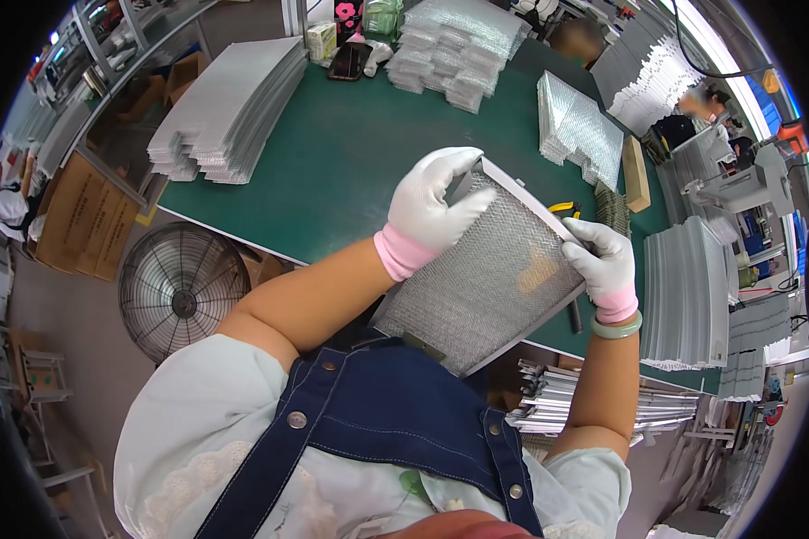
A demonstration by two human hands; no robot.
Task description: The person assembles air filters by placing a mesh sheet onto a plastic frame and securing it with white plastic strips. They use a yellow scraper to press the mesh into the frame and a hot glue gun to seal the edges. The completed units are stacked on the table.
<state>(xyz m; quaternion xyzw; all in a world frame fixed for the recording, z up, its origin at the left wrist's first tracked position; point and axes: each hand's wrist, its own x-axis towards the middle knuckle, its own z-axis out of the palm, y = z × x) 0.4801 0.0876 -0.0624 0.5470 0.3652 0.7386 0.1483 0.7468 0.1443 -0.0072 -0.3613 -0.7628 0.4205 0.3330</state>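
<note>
Head view of a workshop station: a green desk (351, 153) runs across the upper half of the picture, with a round floor fan (182, 289) below its near left edge and brown cardboard boxes (72, 220) on the floor farther left. On the desk lie a long stack of ribbed metal sheets (234, 108) at the left, piles of shiny mesh pads (454, 49) at the far middle, further mesh pieces (580, 126) leaning at the right, and a wooden block (636, 175) just beside them. Grey sheet stacks (683, 296) stand at the right end. A framed rectangular mesh filter (485, 278) is held tilted above the desk's near edge, in front of the person's denim bib. The left hand (436, 211), in a white glove with a pink cuff, grips the filter's upper left corner; the right hand (607, 265), gloved likewise and wearing a pale green bangle (617, 328), clasps its right edge. A yellow-handled tool (564, 208) lies on the desk just behind the frame
</note>
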